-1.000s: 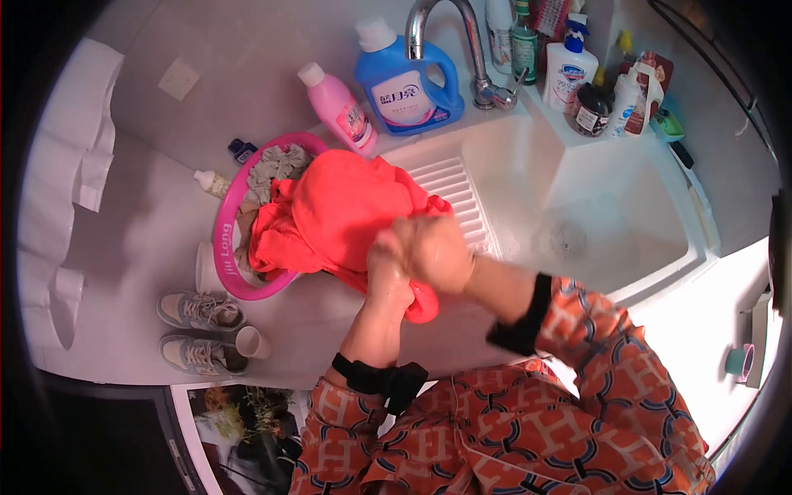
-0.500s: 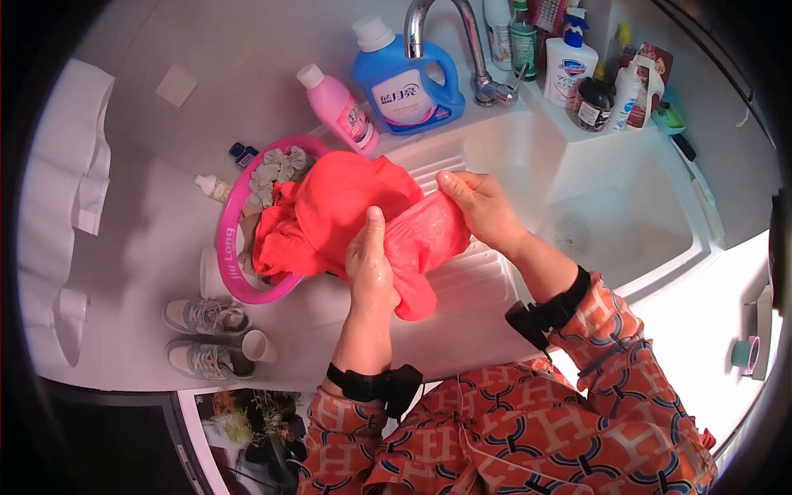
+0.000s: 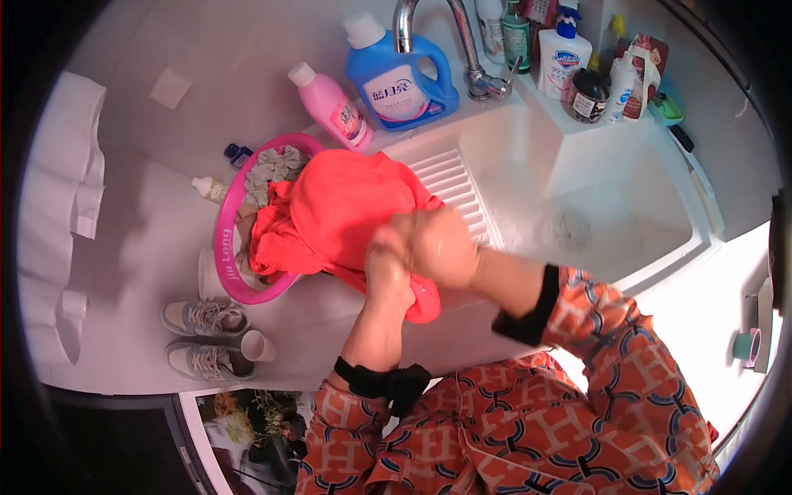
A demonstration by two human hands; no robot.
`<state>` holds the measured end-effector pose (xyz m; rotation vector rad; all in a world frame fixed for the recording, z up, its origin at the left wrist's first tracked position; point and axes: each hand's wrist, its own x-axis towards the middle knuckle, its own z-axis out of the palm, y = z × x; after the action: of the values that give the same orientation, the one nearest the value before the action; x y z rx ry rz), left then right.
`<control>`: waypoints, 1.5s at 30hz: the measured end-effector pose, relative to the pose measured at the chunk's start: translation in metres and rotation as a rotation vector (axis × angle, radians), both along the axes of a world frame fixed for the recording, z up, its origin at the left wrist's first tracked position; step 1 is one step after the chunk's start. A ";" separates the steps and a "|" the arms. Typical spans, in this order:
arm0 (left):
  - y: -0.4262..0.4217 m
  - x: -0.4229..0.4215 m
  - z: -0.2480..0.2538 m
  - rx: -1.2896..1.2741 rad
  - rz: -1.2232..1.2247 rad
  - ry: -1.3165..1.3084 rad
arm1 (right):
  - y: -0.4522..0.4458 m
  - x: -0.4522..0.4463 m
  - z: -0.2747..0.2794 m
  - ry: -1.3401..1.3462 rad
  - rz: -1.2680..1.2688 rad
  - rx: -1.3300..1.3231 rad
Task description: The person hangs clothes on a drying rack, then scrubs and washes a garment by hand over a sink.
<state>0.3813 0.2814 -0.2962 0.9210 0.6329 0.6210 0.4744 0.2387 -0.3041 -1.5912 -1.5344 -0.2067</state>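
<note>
- Far left, a white cloth [image 3: 66, 206] hangs at the counter's side; a stretch of counter [image 3: 132, 289] lies between it and the grey-white shoes [image 3: 206, 363].
- The shoes stand side by side near the counter's front edge, toes to the left, a paper cup [image 3: 258, 346] just beside their heels.
- Next comes the pink basin [image 3: 225, 252], its raised rim bounding the work on the left.
- The red cloth [image 3: 351, 206] heaps over the basin's right side and reaches out past the rim. Its long axis runs roughly left to right, and one folded end pokes out beneath the hands, pointing toward the person.
- Behind the cloth, the pink bottle [image 3: 334, 111] and the blue jug [image 3: 403, 87] close off the back.
- The left hand [image 3: 388, 272] and right hand [image 3: 444, 247] are together, clenched on the red cloth; blur hides the fingers.
- Right of them, the ribbed drainboard [image 3: 450, 186] slopes into the sink [image 3: 610, 223], whose wide hollow gives open room.
- The faucet [image 3: 472, 49] overhangs the back; bottles crowd the rear corner, and a brush [image 3: 697, 177] lies along the right rim.
</note>
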 end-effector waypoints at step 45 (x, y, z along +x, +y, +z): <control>-0.013 -0.015 0.007 0.087 0.235 0.244 | -0.009 -0.018 0.004 -0.006 0.093 0.130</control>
<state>0.3665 0.2687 -0.2888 1.0211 0.9481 0.7565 0.4565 0.2299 -0.3001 -1.4165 -1.5638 -0.2545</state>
